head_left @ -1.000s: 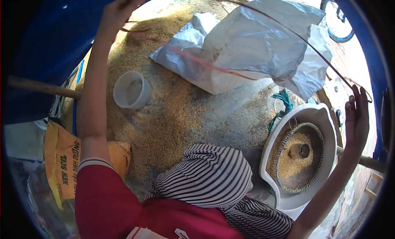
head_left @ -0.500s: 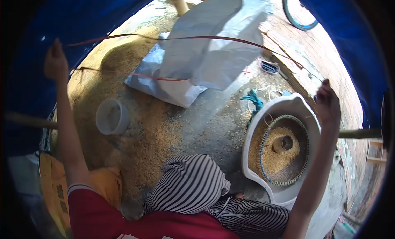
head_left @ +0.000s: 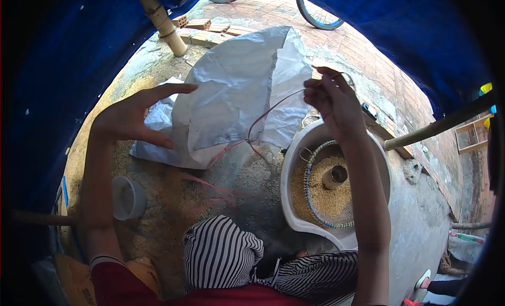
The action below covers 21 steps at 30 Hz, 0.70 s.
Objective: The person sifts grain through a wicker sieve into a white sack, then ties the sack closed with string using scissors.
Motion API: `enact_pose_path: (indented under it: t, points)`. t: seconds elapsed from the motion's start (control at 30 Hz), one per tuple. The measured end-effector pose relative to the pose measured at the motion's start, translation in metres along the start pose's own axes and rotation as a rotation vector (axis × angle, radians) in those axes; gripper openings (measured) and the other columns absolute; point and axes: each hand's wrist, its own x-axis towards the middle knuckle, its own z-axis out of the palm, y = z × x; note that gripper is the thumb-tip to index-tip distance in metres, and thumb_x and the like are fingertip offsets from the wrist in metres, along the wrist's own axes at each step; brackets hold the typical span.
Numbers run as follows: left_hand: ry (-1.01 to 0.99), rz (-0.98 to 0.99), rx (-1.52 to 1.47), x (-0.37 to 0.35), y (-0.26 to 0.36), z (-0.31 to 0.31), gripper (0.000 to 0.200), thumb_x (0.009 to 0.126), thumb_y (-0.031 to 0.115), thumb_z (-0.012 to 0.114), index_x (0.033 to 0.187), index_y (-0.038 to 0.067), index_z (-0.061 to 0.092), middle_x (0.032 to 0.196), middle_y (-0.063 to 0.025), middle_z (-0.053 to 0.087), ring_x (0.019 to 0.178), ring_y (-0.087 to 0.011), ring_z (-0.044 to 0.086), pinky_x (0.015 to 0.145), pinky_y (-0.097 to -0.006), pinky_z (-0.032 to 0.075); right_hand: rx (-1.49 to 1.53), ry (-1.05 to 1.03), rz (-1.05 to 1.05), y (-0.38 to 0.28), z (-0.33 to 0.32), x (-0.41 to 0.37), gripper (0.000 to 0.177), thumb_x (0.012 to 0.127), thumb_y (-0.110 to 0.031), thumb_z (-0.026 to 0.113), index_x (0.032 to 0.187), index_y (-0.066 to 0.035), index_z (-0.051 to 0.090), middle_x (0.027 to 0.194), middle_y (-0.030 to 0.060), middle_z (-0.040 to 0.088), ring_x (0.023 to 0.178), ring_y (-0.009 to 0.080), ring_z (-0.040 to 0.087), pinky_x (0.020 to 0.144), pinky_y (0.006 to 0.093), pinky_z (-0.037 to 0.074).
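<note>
Raised at the right, my right hand [head_left: 332, 98] pinches a thin reddish strip [head_left: 276, 104], which hangs down toward the centre and is blurred at its lower end. My left hand [head_left: 139, 114] is held out with thumb and fingers apart, near the left edge of a large white sack [head_left: 231, 90], and nothing is in it. The sack stands behind the strip, its lower edge on the floor. Below my right hand is a big whitish tub [head_left: 293, 211]; in it a round sieve [head_left: 309, 201] holds grain [head_left: 321, 185] and a small cylinder [head_left: 336, 174].
A clear plastic bucket [head_left: 128, 198] stands on the grain-strewn floor at left. Below sits a person in a striped head covering [head_left: 218, 253]. Bamboo poles [head_left: 163, 24] stand at upper left and right. Another person's foot [head_left: 424, 281] shows at lower right. Blue tarp frames the view.
My left hand has let go of the strip and opened. My right hand has moved left, still holding it; the strip, stretched between both hands before, now dangles. The camera view has shifted.
</note>
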Motion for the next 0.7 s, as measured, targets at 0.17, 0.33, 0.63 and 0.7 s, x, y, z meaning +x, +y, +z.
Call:
enact_pose_path:
  t: [0.17, 0.33, 0.63, 0.7]
  points:
    - [0.170, 0.202, -0.589, 0.088, 0.043, 0.054, 0.070, 0.078, 0.012, 0.065, 0.136, 0.007, 0.025, 0.131, -0.0110, 0.039, 0.121, -0.0223, 0.039, 0.102, -0.0387, 0.029, -0.059, -0.111, 0.040, -0.004, 0.015, -0.012, 0.025, 0.094, -0.018, 0.039, 0.113, 0.000, 0.040, 0.092, 0.0176, 0.057, 0.080, 0.0237, 0.061, 0.072, 0.0337, 0.052]
    - [0.132, 0.094, -0.837, 0.136, 0.061, 0.085, 0.038, 0.087, 0.010, 0.053, 0.124, 0.006, 0.045, 0.085, -0.0006, 0.057, 0.068, -0.0050, 0.049, 0.060, -0.0192, 0.042, -0.100, -0.075, 0.034, -0.013, 0.006, -0.019, 0.026, 0.094, -0.019, 0.040, 0.113, -0.001, 0.040, 0.088, 0.0162, 0.060, 0.076, 0.0225, 0.061, 0.067, 0.0317, 0.051]
    - [0.062, -0.105, -0.822, 0.153, 0.055, 0.112, 0.017, 0.087, 0.017, 0.052, 0.094, 0.004, 0.059, 0.056, 0.0084, 0.036, 0.042, 0.0011, 0.024, 0.038, -0.0183, 0.016, 0.189, 0.292, 0.110, -0.050, -0.091, -0.035, 0.038, 0.087, -0.001, 0.045, 0.124, 0.004, 0.034, 0.100, 0.0195, 0.059, 0.071, 0.0207, 0.059, 0.065, 0.0285, 0.053]
    - [-0.033, -0.107, -0.845, 0.167, 0.059, 0.127, 0.016, 0.087, 0.015, 0.050, 0.097, 0.005, 0.056, 0.055, 0.0086, 0.031, 0.043, 0.0011, 0.023, 0.038, -0.0176, 0.015, 0.005, 0.350, 0.091, -0.060, -0.108, -0.059, 0.031, 0.086, -0.002, 0.046, 0.115, 0.010, 0.042, 0.090, 0.0224, 0.062, 0.069, 0.0281, 0.064, 0.061, 0.0334, 0.056]
